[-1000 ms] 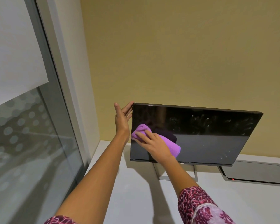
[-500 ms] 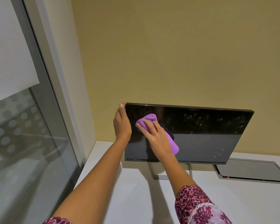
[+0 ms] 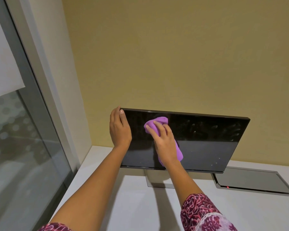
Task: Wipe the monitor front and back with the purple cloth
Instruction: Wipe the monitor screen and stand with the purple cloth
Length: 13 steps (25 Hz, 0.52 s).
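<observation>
two bare hands are on the monitor (image 3: pixel 207 144), which stands tilted on the white desk (image 3: pixel 132 200). the left hand (image 3: pixel 119 129) grips the monitor's upper left corner, thumb laid on the front glass and the other fingers wrapped behind the edge. the right hand (image 3: pixel 163 140) lies spread over the purple cloth (image 3: pixel 158 121), fingers fairly straight and apart, pressing it against the dark screen in the monitor's upper left part, just beside the left hand; the cloth's bunched end shows above the fingertips and its tail hangs out below the palm. smudges and specks mark the monitor's right half. under the monitor sits its grey stand (image 3: pixel 157 181), and below its lower right corner a grey hatch (image 3: pixel 250 180) with a small red light is set in the desk. behind the monitor is a yellow wall (image 3: pixel 157 55); well to its left, a glass pane (image 3: pixel 23 147).
</observation>
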### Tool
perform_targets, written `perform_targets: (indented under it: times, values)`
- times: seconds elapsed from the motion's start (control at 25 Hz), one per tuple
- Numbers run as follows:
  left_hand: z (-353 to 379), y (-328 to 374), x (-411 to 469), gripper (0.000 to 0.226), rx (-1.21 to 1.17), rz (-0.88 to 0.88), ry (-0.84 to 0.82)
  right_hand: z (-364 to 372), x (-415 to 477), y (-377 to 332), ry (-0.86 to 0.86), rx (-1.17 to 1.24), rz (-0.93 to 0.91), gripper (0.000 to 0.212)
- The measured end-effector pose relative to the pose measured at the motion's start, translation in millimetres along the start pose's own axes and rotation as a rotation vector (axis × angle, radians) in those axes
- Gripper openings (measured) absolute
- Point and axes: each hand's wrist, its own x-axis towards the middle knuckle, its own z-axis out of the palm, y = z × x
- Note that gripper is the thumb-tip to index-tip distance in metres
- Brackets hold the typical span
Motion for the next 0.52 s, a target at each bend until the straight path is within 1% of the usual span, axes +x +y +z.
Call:
perform_targets:
  times: [0.04, 0.08, 0.12, 0.2, 0.24, 0.28, 0.32, 0.36, 0.44, 0.48, 0.52]
  values:
    - [1, -1, 0, 0.044, 0.023, 0.012, 0.006, 0, -5, 10, -0.018, -0.032, -0.04, 0.087]
    - [2, -1, 0, 0.044, 0.056, 0.028, 0.005, -3, -10, 20, 0.01, -0.02, 0.002, 0.083]
    - [3, -2, 0, 0.044, 0.109, 0.048, -0.006, -7, -12, 28, 0.074, 0.051, 0.133, 0.075]
    - [6, -3, -3, 0.047, 0.296, 0.093, -0.052, -17, -9, 40, 0.228, 0.235, 0.549, 0.06]
    - [9, -4, -5, 0.048, 0.408, 0.13, -0.069, -22, -4, 44, 0.308, 0.281, 0.696, 0.056]
    - [12, -5, -9, 0.049, 0.501, 0.187, -0.077, -25, 0, 47, 0.354, 0.283, 0.761, 0.054]
    - [15, -4, -12, 0.049, 0.566, 0.267, -0.084, -26, 3, 50, 0.344, 0.287, 0.74, 0.054]
    - [20, -1, -16, 0.05, 0.614, 0.359, -0.099, -28, 5, 50, 0.29, 0.286, 0.659, 0.055]
    - [30, 7, -21, 0.056, 0.667, 0.501, -0.155, -26, 2, 47, 0.148, 0.192, 0.346, 0.064]
    - [36, 13, -23, 0.058, 0.668, 0.541, -0.19, -23, -3, 47, 0.086, 0.103, 0.174, 0.07]
    - [42, 18, -24, 0.061, 0.66, 0.567, -0.228, -21, -8, 52, 0.043, 0.026, 0.054, 0.074]
